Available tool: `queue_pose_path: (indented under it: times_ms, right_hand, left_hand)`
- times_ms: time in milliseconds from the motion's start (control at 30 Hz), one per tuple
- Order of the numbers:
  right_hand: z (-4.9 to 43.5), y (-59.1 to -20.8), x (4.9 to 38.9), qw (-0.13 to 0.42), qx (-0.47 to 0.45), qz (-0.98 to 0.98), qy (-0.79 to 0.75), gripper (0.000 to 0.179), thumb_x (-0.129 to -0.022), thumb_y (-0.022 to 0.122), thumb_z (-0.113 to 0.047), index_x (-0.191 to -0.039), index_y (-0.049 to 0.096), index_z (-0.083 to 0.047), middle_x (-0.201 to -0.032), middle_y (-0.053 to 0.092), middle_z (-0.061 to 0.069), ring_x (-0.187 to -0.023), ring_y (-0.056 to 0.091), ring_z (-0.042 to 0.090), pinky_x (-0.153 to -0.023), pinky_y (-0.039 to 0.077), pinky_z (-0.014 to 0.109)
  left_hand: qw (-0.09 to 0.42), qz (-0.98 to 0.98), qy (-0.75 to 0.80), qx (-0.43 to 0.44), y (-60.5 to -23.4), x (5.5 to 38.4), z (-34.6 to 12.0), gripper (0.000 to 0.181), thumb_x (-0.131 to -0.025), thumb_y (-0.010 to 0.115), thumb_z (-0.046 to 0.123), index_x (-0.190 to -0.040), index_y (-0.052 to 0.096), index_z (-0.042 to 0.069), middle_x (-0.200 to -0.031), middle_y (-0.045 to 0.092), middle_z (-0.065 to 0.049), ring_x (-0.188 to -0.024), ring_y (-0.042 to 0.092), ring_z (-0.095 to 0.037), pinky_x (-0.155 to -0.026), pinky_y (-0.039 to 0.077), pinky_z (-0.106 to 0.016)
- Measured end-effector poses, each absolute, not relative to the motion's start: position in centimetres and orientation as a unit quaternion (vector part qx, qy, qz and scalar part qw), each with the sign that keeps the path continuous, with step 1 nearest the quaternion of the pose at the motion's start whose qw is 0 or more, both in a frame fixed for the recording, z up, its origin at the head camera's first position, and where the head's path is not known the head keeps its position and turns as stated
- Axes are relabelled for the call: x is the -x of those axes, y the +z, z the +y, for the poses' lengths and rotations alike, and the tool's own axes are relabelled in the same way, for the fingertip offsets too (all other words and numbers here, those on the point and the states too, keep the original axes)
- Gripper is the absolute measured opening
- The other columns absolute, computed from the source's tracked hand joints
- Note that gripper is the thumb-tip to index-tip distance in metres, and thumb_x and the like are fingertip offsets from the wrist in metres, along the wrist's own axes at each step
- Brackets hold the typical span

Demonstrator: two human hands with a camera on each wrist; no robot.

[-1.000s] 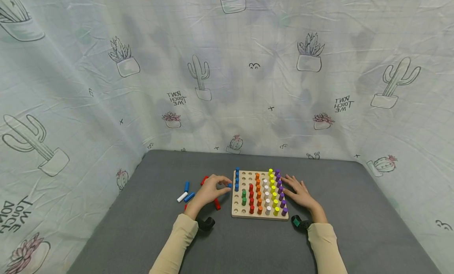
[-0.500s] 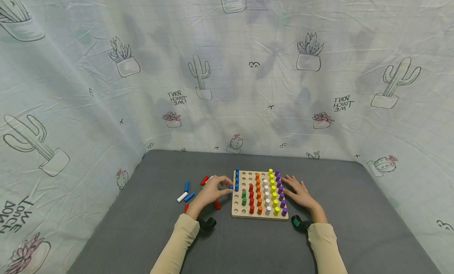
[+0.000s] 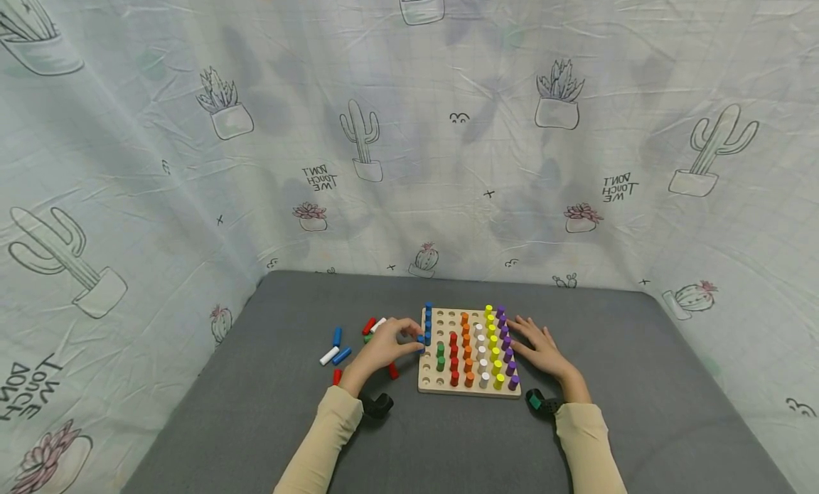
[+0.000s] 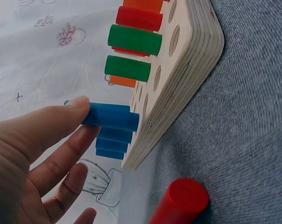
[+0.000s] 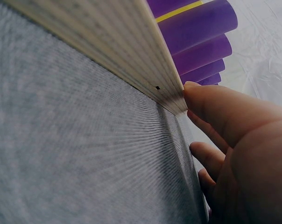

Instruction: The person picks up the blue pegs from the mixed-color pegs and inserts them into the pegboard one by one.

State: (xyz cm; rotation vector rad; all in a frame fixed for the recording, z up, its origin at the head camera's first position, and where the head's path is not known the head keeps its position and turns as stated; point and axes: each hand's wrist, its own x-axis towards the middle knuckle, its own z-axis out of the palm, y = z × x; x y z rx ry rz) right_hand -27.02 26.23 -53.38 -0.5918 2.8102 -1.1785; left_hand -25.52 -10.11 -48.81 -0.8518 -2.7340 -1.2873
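A wooden pegboard (image 3: 470, 390) holds columns of coloured pegs. Between thumb and forefinger, my left hand (image 3: 388, 342) pinches a blue peg (image 4: 106, 115) upright over the board's left edge, beside the standing blue pegs (image 3: 428, 316). Whether its lower end touches a hole cannot be told. Two green pegs (image 4: 135, 40) stand in the column to the right of the blue ones. At the board's right side, next to the purple pegs (image 3: 507, 342), my right hand (image 3: 540, 348) rests with spread fingers, the thumb touching the board's edge.
Loose pegs lie left of the board: a white peg (image 3: 329, 355), blue pegs (image 3: 342, 355) and red pegs (image 3: 337, 375). Another red peg (image 4: 180, 200) lies near the left hand. A grey cloth (image 3: 473, 444) covers the table, and a printed curtain (image 3: 448, 160) hangs behind.
My left hand has moved slightly right and toward me with the blue peg, from beside the board to over its left edge. My right hand has stayed put.
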Motion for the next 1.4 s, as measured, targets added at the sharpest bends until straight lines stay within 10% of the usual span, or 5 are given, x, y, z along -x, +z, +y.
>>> queue_pose_path:
  times_ms: [1400]
  right_hand:
    - [26.11,-53.55,26.82,-0.014,0.211,0.894,-0.395,0.056,-0.094,0.05,-0.039,-0.141,0.039,-0.01,-0.147,0.024,0.027,-0.137,0.006,0.047,-0.105,-0.012,0.061]
  left_hand:
    - [-0.016,-0.888,-0.374,0.266,-49.3,25.2,-9.26,0.021,-0.086,0.067,0.023,-0.103,0.064,0.013,-0.097,0.063,0.002,-0.093,0.052,-0.016,-0.078,0.045,-0.031]
